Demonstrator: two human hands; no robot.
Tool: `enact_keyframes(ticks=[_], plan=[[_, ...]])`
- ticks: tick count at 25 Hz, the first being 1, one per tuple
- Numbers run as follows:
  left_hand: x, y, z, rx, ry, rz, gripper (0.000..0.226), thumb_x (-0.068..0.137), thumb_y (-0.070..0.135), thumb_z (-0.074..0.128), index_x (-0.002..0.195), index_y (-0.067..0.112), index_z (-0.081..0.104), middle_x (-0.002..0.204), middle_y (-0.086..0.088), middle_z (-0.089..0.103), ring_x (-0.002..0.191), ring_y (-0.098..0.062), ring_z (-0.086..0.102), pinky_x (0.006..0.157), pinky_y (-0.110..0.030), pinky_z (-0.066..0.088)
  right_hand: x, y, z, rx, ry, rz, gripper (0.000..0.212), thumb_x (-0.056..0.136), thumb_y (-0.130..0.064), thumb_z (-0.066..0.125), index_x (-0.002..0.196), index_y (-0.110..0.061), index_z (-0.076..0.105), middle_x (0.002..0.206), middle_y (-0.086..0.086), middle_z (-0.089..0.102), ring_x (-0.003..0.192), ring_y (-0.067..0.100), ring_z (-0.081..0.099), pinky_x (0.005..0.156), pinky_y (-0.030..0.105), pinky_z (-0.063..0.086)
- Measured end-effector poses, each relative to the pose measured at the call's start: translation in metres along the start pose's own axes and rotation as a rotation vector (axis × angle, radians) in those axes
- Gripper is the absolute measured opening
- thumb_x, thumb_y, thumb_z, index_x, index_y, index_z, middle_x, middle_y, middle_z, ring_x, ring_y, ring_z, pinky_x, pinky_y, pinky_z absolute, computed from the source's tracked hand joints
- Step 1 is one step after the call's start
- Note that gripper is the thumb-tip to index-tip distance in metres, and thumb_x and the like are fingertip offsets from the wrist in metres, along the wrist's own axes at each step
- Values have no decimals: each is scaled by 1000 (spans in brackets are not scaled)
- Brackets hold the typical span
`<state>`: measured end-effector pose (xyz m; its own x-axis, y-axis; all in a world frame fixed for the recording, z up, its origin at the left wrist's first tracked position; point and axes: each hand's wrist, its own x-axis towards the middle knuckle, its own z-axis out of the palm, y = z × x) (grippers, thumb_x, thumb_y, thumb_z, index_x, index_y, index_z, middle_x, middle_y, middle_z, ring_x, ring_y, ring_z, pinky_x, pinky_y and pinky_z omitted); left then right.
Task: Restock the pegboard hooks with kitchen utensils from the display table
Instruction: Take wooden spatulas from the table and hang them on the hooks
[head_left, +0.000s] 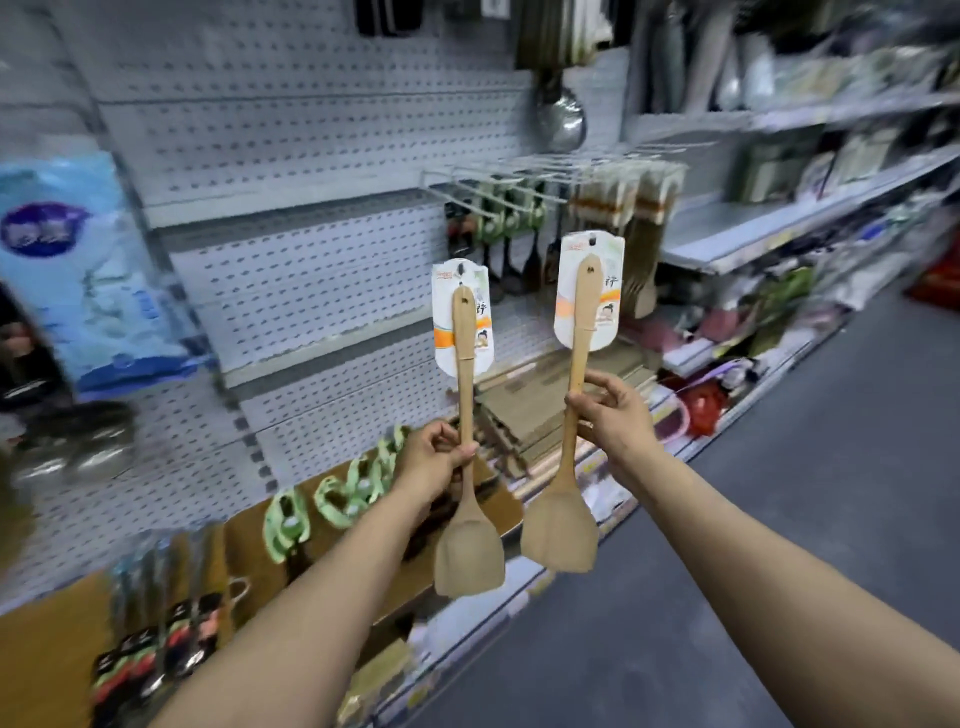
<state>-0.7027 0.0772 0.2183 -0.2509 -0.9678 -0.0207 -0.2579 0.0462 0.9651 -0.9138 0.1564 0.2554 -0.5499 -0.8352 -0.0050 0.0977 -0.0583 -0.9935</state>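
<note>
Head view: the left hand (434, 457) and right hand (615, 410) each pinch a carded pale wooden spatula (464, 374), (579, 364) mid-handle, blades down, before the grey pegboard (291, 156). They look light and stiff; holding mid-handle keeps the card holes free for the wire hooks (498, 182).

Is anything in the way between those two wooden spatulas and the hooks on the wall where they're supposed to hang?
Nothing visible blocks them. The left hand and right hand each hold a wooden spatula up in open air before the hooks. Those already carry utensils, though their front ends look free.
</note>
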Motion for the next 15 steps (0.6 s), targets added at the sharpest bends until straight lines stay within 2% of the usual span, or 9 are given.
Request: enact_keyframes(ticks=[2, 3, 5, 6, 8, 11, 13, 15], plan=[[44, 16, 49, -5, -15, 38, 25, 79, 9, 78, 75, 12, 54, 63, 2, 54, 56, -8, 51, 47, -9, 40, 48, -9, -35, -6, 45, -32, 6, 94, -8, 64, 99, -12, 63, 76, 8, 57, 69, 20, 59, 56, 24, 57], [64, 24, 71, -13, -19, 35, 26, 78, 9, 79, 73, 14, 54, 63, 1, 56, 58, -12, 53, 53, -15, 47, 70, -14, -49, -12, 60, -35, 2, 95, -12, 64, 95, -11, 63, 75, 8, 57, 68, 20, 57, 56, 24, 56], [111, 43, 124, -35, -27, 26, 29, 77, 7, 79, 69, 18, 53, 65, -1, 58, 64, -18, 56, 64, -30, 52, 127, -25, -86, -37, 94, -16, 13, 96, -19, 64, 87, -11, 62, 74, 9, 56, 66, 18, 55, 57, 24, 55], [128, 53, 149, -49, -34, 20, 30, 77, 5, 78, 69, 17, 52, 66, -3, 57, 66, -19, 56, 66, -32, 52, 153, -29, -103, -50, 107, -6, 15, 96, -21, 64, 85, -10, 62, 75, 10, 56, 67, 18, 55, 59, 25, 55], [161, 76, 194, -108, -61, 3, 32, 78, 1, 76, 68, 16, 50, 64, -5, 54, 64, -18, 54, 62, -29, 51, 205, -45, -135, -38, 118, -11, 15, 95, -22, 65, 86, -9, 64, 77, 11, 56, 69, 19, 55, 61, 29, 54], [202, 101, 242, -110, -76, -3, 30, 79, 0, 75, 68, 14, 50, 61, -5, 53, 56, -15, 51, 53, -23, 50, 274, -56, -173, -56, 120, -21, 2, 93, -12, 66, 92, -13, 68, 77, 9, 57, 70, 22, 54, 57, 31, 49], [225, 106, 266, -72, -65, -12, 26, 78, 2, 76, 71, 12, 53, 67, -7, 56, 59, -15, 53, 56, -23, 50, 311, -55, -189, -55, 125, -2, 8, 92, -9, 66, 92, -16, 68, 80, 11, 59, 72, 23, 56, 63, 35, 48], [249, 109, 291, -67, -35, -37, 23, 78, 2, 77, 73, 8, 55, 69, -9, 57, 60, -16, 54, 59, -26, 50, 355, -53, -200, -36, 115, -1, 4, 88, -20, 71, 85, -19, 69, 82, 12, 62, 74, 24, 56, 68, 38, 48]])
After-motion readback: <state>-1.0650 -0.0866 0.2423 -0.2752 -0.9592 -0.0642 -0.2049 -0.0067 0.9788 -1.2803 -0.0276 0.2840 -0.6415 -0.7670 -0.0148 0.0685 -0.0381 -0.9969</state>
